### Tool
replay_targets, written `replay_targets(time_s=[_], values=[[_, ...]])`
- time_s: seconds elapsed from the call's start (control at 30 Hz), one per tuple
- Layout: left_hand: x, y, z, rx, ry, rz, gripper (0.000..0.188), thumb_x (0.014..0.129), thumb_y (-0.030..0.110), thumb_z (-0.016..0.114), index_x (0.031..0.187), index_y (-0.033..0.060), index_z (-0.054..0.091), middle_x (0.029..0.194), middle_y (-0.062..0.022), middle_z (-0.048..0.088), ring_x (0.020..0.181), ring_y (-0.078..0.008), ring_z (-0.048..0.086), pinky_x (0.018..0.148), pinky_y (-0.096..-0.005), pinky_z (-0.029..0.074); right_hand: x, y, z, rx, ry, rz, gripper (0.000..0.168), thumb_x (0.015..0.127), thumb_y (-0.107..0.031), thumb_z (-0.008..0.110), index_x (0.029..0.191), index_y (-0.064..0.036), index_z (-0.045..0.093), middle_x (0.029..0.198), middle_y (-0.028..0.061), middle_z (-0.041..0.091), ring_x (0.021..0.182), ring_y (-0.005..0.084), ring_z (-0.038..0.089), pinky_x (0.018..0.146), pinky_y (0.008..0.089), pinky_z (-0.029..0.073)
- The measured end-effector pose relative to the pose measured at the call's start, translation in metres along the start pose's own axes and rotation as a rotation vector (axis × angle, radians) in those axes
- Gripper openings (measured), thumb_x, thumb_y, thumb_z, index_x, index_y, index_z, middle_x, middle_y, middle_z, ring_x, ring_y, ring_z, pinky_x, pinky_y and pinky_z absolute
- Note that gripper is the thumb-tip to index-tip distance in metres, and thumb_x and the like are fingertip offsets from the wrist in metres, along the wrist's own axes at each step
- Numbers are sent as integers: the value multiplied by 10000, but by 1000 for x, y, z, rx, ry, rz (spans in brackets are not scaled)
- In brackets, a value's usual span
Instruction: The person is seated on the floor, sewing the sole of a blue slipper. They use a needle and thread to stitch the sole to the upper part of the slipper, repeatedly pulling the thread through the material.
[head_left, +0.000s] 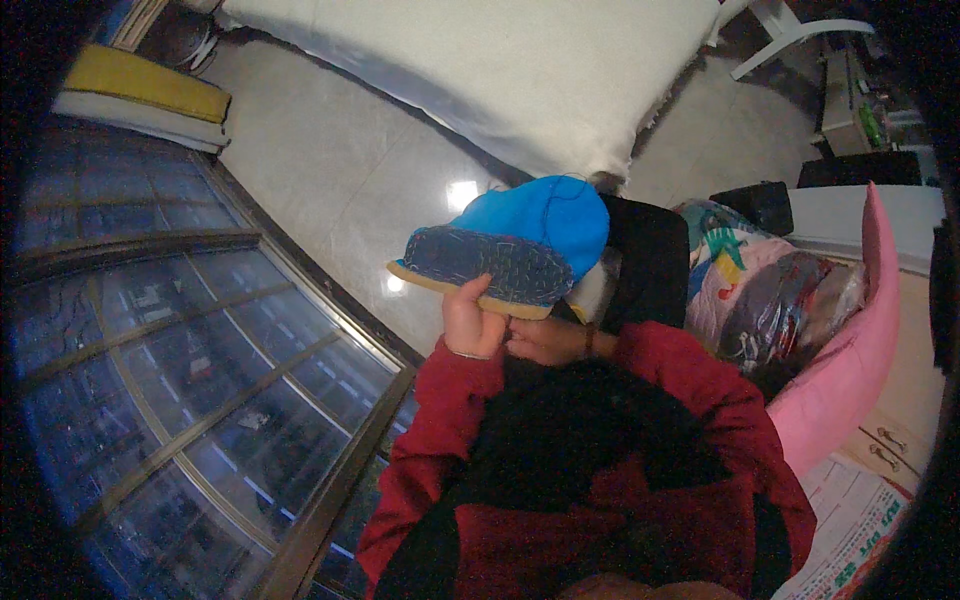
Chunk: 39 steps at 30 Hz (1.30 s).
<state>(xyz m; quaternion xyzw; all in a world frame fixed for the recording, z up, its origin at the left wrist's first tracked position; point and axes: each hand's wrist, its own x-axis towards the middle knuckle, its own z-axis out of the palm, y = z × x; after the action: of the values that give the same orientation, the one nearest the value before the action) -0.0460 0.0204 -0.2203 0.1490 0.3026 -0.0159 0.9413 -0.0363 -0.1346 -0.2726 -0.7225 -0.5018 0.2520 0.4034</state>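
A handmade cloth shoe (487, 262) with a dark, stitched fabric sole and a tan edge is held up before my chest. Bright blue fabric (555, 214) rises behind the sole, and a loose dark thread (566, 187) loops across it. My left hand (472, 319) grips the near edge of the shoe, its thumb pressed on the sole. Just below the sole's edge is my right hand (551, 339), its fingers bent close to my left wrist. Whether these fingers pinch anything is hidden.
Beyond the shoe stands a bed or table with a pale cover (510, 67). A gridded window (202, 375) runs along the left. At right are a black chair back (649, 259), plastic-wrapped items (787, 307) and a pink curved cushion (840, 390). Yellow-topped cushions (142, 86) lie at upper left.
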Motion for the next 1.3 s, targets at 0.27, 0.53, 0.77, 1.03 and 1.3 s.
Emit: replay_targets(time_s=[0.27,0.53,0.77,1.03,1.3], values=[[-5,-4,6,-31,60,10,341,836,28,443,1175,5,479,1144,-141,557,1058,-311,536,950,-465,405,-2,-6,-20,930,141,527,230,836,-114,560,1052,-36,558,1014,91,591,965,237,555,833,384,441],[-10,-14,25,-71,195,24,309,851,43,451,1154,13,504,1157,-135,565,1065,-308,541,956,-474,402,11,19,-14,776,485,217,424,874,-141,539,1279,-79,430,1244,82,523,1133,231,497,984,349,386],[-11,-22,24,-103,149,47,316,848,23,453,1160,20,501,1152,-126,569,1063,-308,543,952,-481,408,19,19,-32,1984,393,180,387,933,-237,439,1285,-77,416,1313,80,460,1190,209,439,1029,343,339],[-10,-27,22,-125,184,-22,314,848,31,453,1159,22,498,1141,-124,569,1054,-314,547,938,-483,417,14,41,-26,2072,421,168,396,931,-278,420,1274,-81,449,1301,92,480,1181,220,457,1024,366,352],[-13,-30,23,-91,185,-29,290,849,49,461,1135,37,510,1108,-118,581,1024,-303,558,910,-462,438,1,59,-12,700,376,282,437,959,-340,328,1295,-77,427,1297,113,480,1169,276,465,1013,434,361]])
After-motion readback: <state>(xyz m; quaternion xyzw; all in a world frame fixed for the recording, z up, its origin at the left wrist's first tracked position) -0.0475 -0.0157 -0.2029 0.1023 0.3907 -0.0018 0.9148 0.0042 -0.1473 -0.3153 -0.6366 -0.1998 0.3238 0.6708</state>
